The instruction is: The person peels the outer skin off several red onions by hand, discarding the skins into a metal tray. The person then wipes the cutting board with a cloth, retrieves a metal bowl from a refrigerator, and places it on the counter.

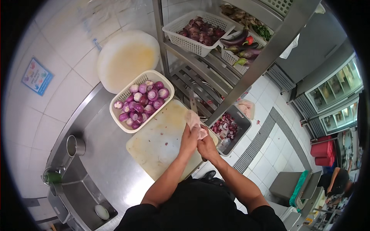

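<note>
A knife (192, 101) points away from me over the far right edge of the white cutting board (156, 147). My left hand (189, 141) is closed on a pinkish cloth (193, 119), which wraps the blade's near part. My right hand (207, 146) meets it at the cloth's lower end; a dark handle end shows below this hand, so it seems to grip the knife. Small reddish scraps lie on the board. A cream plastic basket (113, 111) of peeled red onions (138, 107) stands beyond the board's left side.
A grey bin (247, 127) of onion skins stands low at the right, beside a steel rack (251, 76) with baskets of vegetables. A round white board (128, 60) leans on the tiled wall. The sink (83, 199) is at the lower left. Another person works at the far right.
</note>
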`<state>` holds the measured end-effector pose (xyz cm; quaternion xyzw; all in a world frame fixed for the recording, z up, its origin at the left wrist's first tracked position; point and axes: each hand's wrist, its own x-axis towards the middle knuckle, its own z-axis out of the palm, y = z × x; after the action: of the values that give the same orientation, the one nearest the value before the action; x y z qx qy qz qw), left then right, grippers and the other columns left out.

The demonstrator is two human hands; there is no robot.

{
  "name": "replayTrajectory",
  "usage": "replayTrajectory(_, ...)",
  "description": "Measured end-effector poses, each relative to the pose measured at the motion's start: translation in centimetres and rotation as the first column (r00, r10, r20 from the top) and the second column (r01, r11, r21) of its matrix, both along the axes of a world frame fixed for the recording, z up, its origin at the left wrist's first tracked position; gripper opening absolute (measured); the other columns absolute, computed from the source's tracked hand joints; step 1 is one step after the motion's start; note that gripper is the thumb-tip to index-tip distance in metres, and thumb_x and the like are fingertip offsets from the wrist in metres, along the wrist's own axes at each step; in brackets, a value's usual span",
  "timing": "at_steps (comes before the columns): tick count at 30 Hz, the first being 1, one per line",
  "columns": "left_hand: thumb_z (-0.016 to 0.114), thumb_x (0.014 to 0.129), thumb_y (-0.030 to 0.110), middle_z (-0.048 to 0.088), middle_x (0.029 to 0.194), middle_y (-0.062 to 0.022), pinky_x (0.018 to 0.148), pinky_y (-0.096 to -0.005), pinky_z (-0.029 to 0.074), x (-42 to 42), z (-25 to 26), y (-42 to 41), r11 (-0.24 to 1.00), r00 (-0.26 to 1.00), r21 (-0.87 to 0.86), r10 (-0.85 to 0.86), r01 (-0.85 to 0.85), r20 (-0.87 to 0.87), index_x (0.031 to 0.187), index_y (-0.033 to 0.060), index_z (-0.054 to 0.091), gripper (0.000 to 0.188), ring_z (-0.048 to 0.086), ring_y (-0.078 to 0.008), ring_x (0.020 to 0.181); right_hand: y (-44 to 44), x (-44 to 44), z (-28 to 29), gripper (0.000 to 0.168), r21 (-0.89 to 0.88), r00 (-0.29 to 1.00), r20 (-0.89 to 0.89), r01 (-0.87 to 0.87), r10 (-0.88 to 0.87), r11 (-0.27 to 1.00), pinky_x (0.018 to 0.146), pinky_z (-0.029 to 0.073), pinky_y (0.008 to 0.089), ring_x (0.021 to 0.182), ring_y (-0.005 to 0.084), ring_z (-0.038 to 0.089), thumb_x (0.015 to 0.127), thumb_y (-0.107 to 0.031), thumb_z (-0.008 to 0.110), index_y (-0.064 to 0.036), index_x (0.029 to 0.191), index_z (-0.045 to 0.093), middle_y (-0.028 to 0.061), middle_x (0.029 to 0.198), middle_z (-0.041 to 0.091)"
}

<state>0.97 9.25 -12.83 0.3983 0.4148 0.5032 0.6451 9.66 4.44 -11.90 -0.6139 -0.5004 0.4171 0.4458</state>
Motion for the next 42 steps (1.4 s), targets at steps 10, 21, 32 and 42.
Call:
replayTrajectory(10, 0.048, 0.101, 0.047, 0.063, 0.097, -0.0081, 0.064, -0.0304, 0.053, -1.0, -2.7, 7.2, 0.909, 0.949, -0.414, 0.087, 0.048, 0.302, 0.124, 0.0039, 0.056, 0.049, 0.063, -0.0170, 0.075, -5.7, 1.3, 6.4, 0.049, -0.242, 0.751, 0.604, -0.148, 0.268, 0.959, 0.072, 0.051, 0.0544, 0.085, 0.0458, 0.064, 0.088, -0.011, 0.052, -0.005, 0.135, 0.038, 0.0277, 0.099, 0.063)
replayTrajectory(21, 0.043, 0.102, 0.047, 0.062, 0.122, -0.0076, 0.096, -0.0396, 0.050, 1.2, -1.8, 2.3, 0.770, 0.749, -0.325, -0.280, 0.549, 0.601, 0.134, 0.0091, 0.050, 0.050, 0.061, -0.0233, 0.110, -17.9, 10.5, 4.5, 0.022, -0.277, 0.608, -0.676, 0.314, -0.417, 0.908, 0.048, 0.046, 0.0294, 0.054, 0.0151, 0.052, 0.103, -0.019, 0.047, -0.011, 0.122, 0.042, 0.0064, 0.079, 0.056)
replayTrajectory(32, 0.064, 0.095, 0.026, 0.062, 0.109, -0.0062, 0.082, -0.0321, 0.050, 16.3, -0.1, -15.0, 0.596, 0.627, -0.197, -0.729, 0.779, 0.274, 0.123, 0.0016, 0.055, 0.038, 0.060, -0.0149, 0.097, -27.6, 15.8, 4.9, 0.015, -0.347, 0.493, -0.710, 0.377, -0.504, 0.859, 0.042, 0.037, 0.0252, 0.047, 0.0100, 0.043, 0.103, -0.023, 0.050, -0.013, 0.111, 0.043, 0.0008, 0.068, 0.047)
replayTrajectory(42, 0.060, 0.096, 0.024, 0.063, 0.101, -0.0065, 0.076, -0.0301, 0.050, 30.4, -0.4, -26.5, 0.613, 0.627, -0.139, -0.772, 0.778, 0.100, 0.115, -0.0013, 0.060, 0.032, 0.060, -0.0141, 0.088, -45.9, 23.8, 3.1, 0.026, -0.369, 0.567, -0.610, 0.414, -0.553, 0.832, 0.042, 0.037, 0.0245, 0.047, 0.0077, 0.039, 0.101, -0.022, 0.052, -0.009, 0.121, 0.043, -0.0016, 0.065, 0.042)
